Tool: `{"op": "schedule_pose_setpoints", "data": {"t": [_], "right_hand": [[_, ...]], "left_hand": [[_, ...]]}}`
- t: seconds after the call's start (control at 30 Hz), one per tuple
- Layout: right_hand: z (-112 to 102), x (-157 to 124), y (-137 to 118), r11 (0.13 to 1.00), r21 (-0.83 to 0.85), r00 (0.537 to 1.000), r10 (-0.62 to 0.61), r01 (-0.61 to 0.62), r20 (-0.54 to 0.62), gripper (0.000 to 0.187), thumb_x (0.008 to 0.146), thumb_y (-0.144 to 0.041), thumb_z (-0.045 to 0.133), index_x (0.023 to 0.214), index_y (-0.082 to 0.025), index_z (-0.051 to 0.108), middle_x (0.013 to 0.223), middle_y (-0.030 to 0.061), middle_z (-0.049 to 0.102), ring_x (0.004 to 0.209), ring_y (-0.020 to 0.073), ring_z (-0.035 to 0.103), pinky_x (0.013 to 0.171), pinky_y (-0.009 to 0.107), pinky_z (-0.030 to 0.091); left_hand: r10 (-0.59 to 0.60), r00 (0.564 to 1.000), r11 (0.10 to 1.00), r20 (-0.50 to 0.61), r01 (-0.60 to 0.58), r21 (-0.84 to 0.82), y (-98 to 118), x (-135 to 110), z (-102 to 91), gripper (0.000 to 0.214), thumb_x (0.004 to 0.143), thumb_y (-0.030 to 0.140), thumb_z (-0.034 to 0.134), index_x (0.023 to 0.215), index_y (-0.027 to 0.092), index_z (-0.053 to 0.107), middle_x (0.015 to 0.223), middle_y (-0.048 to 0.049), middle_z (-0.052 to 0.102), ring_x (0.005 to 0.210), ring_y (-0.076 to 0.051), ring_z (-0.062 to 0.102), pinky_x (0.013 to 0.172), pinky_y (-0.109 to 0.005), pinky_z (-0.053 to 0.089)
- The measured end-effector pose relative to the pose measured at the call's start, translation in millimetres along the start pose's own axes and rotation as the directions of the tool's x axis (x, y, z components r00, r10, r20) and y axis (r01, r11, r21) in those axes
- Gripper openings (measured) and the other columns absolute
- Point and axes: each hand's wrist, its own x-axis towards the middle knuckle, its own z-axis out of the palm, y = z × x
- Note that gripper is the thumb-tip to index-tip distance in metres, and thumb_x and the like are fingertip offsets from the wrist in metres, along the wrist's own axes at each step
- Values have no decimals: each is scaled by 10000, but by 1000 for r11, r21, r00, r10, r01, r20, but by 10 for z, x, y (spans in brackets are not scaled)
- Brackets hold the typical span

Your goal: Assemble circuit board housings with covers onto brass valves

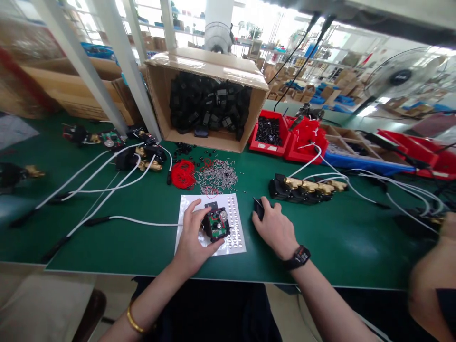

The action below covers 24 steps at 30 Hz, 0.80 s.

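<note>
My left hand is closed around the sides of a small black valve unit whose green circuit board faces up. A white cable runs left from beneath that hand. Under the unit lies a white sheet with rows of small round clear dots down its right side. My right hand, with a dark watch on its wrist, rests on the table with its fingers curled over a small black part. A thin pale edge shows on this part; the fingers hide the rest.
Loose metal pins and a red ring bundle lie beyond the sheet. A cardboard box of black housings stands behind. Brass-fitted units sit right, near red bins. Another person's arm is at far right.
</note>
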Motion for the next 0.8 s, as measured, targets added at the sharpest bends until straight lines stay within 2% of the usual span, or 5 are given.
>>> {"op": "schedule_pose_setpoints", "data": {"t": [0.07, 0.17, 0.37, 0.53, 0.8], "right_hand": [[-59, -35, 21, 959, 275, 998, 55, -61, 29, 404, 747, -321, 581, 1139, -225, 559, 915, 92, 523, 569, 162, 507, 531, 295, 376], [-132, -140, -21, 521, 819, 966, 44, -241, 257, 463, 724, -383, 541, 1173, -272, 516, 852, 32, 557, 461, 99, 376, 439, 237, 309], [-27, -400, -303, -262, 822, 855, -282, -506, 436, 386, 719, -395, 550, 1092, -332, 473, 812, -47, 584, 359, 24, 173, 360, 151, 149], [-17, -462, -369, 17, 975, 892, -401, -223, 211, 377, 805, -370, 547, 1160, -280, 463, 1021, 12, 573, 726, 129, 561, 607, 221, 479], [-77, -502, -458, 547, 802, 844, -525, 239, 106, 589, 884, -392, 486, 1381, -190, 242, 1386, 98, 359, 1241, 244, 364, 1050, 389, 282]], "left_hand": [[-63, 997, 997, 39, 65, -51, 1, 0, 0, 630, 688, 274, 720, 1232, 238, 404, 1320, -102, 369, 1226, -297, 388, 995, -454, 393], [-147, 987, 978, 70, 156, -138, 57, -11, -9, 663, 695, 278, 717, 1255, 235, 366, 1227, -93, 471, 1124, -271, 486, 941, -432, 438], [129, 986, 967, 109, -149, 204, 398, 5, -84, 655, 708, 292, 708, 1271, 196, 385, 1101, -103, 536, 1016, -284, 491, 909, -456, 417], [90, 979, 927, 181, -149, 345, 517, 36, -79, 692, 693, 236, 720, 1286, 150, 374, 1013, -108, 547, 926, -280, 490, 836, -430, 443], [60, 986, 991, 157, -77, 105, 316, 46, -63, 758, 643, 216, 752, 1287, 223, 353, 1073, -79, 533, 967, -269, 486, 874, -432, 412]]}}
